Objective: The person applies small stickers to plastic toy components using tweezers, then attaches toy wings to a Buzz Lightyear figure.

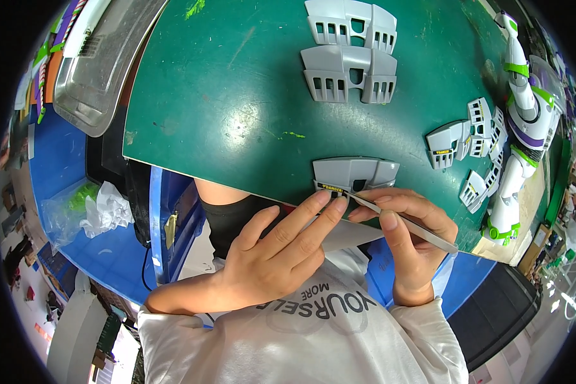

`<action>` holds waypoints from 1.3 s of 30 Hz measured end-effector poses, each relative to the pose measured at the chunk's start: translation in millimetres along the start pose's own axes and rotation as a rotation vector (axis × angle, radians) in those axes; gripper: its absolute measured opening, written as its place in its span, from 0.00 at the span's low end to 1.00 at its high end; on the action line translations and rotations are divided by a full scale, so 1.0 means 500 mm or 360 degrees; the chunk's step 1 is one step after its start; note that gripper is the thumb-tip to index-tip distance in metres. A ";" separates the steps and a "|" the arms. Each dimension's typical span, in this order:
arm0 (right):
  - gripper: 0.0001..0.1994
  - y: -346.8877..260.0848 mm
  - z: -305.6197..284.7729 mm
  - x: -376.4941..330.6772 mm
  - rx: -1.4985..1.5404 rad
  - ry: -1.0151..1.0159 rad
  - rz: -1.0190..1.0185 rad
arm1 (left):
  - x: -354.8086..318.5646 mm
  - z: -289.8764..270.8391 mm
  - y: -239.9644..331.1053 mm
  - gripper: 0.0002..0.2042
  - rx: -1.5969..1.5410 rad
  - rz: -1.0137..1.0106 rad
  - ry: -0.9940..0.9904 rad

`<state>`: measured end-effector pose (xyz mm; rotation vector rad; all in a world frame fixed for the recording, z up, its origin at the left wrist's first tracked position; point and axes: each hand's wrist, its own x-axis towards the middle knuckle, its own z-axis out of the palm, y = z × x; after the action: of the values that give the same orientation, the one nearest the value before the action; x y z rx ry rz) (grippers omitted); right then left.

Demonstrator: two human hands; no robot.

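Note:
At the table's near edge lies a grey plastic part point(355, 171) with a row of windows along its lower side. A narrow black-and-yellow sticker point(332, 188) sits on that part. My left hand point(278, 253) has its fingers stretched out, and the index and middle fingertips touch the part beside the sticker. Pinched between the thumb and fingers of my right hand point(419, 237) is a pair of metal tweezers point(429, 237). Their tip reaches the sticker's right end, close to my left fingertips. A pale sheet point(365, 233) shows partly under my hands.
Two similar grey parts point(349, 64) lie farther up the green table point(237, 96). Several more grey parts point(451, 141), some with stickers, are gathered on the right beside a white, green and purple toy figure point(528, 115). A clear plastic tray point(99, 77) stands at the far left.

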<state>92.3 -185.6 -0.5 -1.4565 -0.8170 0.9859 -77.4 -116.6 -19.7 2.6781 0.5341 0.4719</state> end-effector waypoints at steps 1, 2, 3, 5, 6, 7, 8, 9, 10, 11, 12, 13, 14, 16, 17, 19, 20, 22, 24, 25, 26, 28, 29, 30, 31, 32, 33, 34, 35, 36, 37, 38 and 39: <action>0.07 0.001 -0.001 0.000 -0.0031 -0.0013 -0.0023 | -0.001 0.000 0.001 0.07 0.0030 -0.0009 0.0000; 0.07 0.001 -0.001 0.000 -0.0031 -0.0010 -0.0023 | -0.001 0.000 0.002 0.07 0.0029 -0.0007 -0.0001; 0.07 0.002 0.001 0.000 -0.0021 0.0002 -0.0018 | -0.001 0.000 0.003 0.07 0.0053 -0.0021 -0.0001; 0.07 0.003 0.003 -0.001 -0.0010 0.0016 -0.0012 | -0.002 0.001 0.004 0.08 0.0077 -0.0033 -0.0002; 0.07 0.003 0.004 -0.001 0.0001 0.0025 -0.0011 | -0.001 0.000 0.004 0.07 0.0079 -0.0032 -0.0011; 0.07 0.002 0.004 -0.001 0.0012 0.0034 -0.0010 | -0.001 -0.001 0.004 0.07 0.0080 -0.0032 -0.0021; 0.07 0.002 0.004 -0.001 0.0012 0.0036 -0.0010 | -0.001 -0.001 0.005 0.07 0.0080 -0.0030 -0.0022; 0.07 0.000 0.004 -0.002 0.0004 0.0033 0.0004 | -0.001 0.000 0.005 0.07 0.0075 -0.0038 -0.0011; 0.07 -0.001 0.003 -0.002 -0.0005 0.0029 0.0018 | -0.001 0.001 0.005 0.07 0.0071 -0.0046 0.0000; 0.07 -0.002 0.003 -0.002 -0.0006 0.0031 0.0019 | 0.000 0.000 0.005 0.07 0.0070 -0.0044 0.0000; 0.07 -0.002 0.004 -0.001 -0.0012 0.0032 0.0017 | 0.001 -0.001 0.005 0.07 0.0063 -0.0048 -0.0003; 0.07 -0.002 0.004 -0.001 -0.0018 0.0032 0.0016 | 0.002 -0.002 0.005 0.07 0.0057 -0.0052 -0.0005; 0.07 -0.003 0.004 -0.001 -0.0018 0.0034 0.0016 | 0.002 -0.003 0.005 0.07 0.0057 -0.0050 -0.0006; 0.07 -0.003 0.005 -0.002 -0.0032 0.0048 0.0037 | 0.002 -0.004 0.005 0.06 0.0056 -0.0060 -0.0012; 0.07 -0.004 0.005 -0.002 -0.0032 0.0050 0.0037 | 0.002 -0.005 0.005 0.06 0.0056 -0.0058 -0.0013; 0.06 -0.004 0.004 -0.001 -0.0075 0.0034 0.0024 | 0.003 -0.004 0.005 0.04 0.0051 -0.0066 -0.0027; 0.06 -0.004 0.004 -0.001 -0.0077 0.0038 0.0024 | 0.003 -0.004 0.004 0.04 0.0048 -0.0062 -0.0026; 0.07 -0.005 0.005 0.002 -0.0066 0.0035 0.0014 | 0.004 -0.004 0.005 0.02 0.0051 -0.0081 -0.0029; 0.07 -0.005 0.005 0.003 -0.0043 0.0044 0.0022 | 0.005 -0.006 0.005 0.02 0.0051 -0.0082 -0.0036; 0.07 -0.005 0.005 0.003 -0.0020 0.0048 0.0032 | 0.005 -0.007 0.006 0.03 0.0052 -0.0087 -0.0044; 0.07 -0.004 0.005 0.003 -0.0018 0.0049 0.0028 | 0.005 -0.008 0.006 0.03 0.0055 -0.0084 -0.0044; 0.07 0.000 0.003 0.002 -0.0030 0.0020 -0.0015 | 0.005 -0.008 0.006 0.03 0.0104 -0.0058 -0.0041; 0.07 -0.003 0.003 0.001 -0.0031 0.0024 -0.0019 | 0.006 -0.008 0.007 0.03 0.0104 -0.0052 -0.0039; 0.07 -0.005 0.004 0.000 0.0008 0.0044 0.0027 | 0.006 -0.008 0.006 0.02 0.0095 -0.0038 -0.0052; 0.07 -0.007 0.004 -0.001 0.0047 0.0064 0.0072 | 0.007 -0.008 0.006 0.02 0.0087 -0.0024 -0.0065; 0.08 -0.003 0.000 -0.001 -0.0018 0.0131 -0.0018 | 0.009 -0.009 0.005 0.02 0.0091 -0.0018 -0.0064; 0.08 0.000 -0.009 0.000 -0.0085 0.0200 -0.0109 | 0.014 -0.011 0.005 0.02 0.0081 0.0015 -0.0046; 0.08 0.000 -0.014 0.003 -0.0113 0.0287 -0.0107 | 0.020 -0.013 0.005 0.03 0.0071 0.0048 -0.0029; 0.08 -0.002 -0.016 0.006 -0.0019 0.0296 -0.0068 | 0.024 -0.013 0.005 0.03 0.0075 0.0055 -0.0026; 0.08 -0.001 -0.016 0.006 -0.0016 0.0301 -0.0076 | 0.028 -0.012 0.004 0.04 -0.0025 0.0087 -0.0027; 0.08 0.002 -0.015 0.005 -0.0024 0.0265 -0.0087 | 0.034 -0.012 0.002 0.05 -0.0124 0.0119 -0.0028; 0.08 0.005 -0.016 0.004 -0.0033 0.0229 -0.0098 | 0.046 -0.016 -0.003 0.06 -0.0230 0.0200 -0.0071; 0.08 0.004 -0.020 0.005 0.0111 0.0267 -0.0093 | 0.056 -0.019 -0.009 0.06 -0.0327 0.0213 -0.0095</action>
<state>102.3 -187.4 -2.7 -1.4264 -0.6922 0.8283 -57.9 -98.0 -6.3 2.5300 0.2742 0.4559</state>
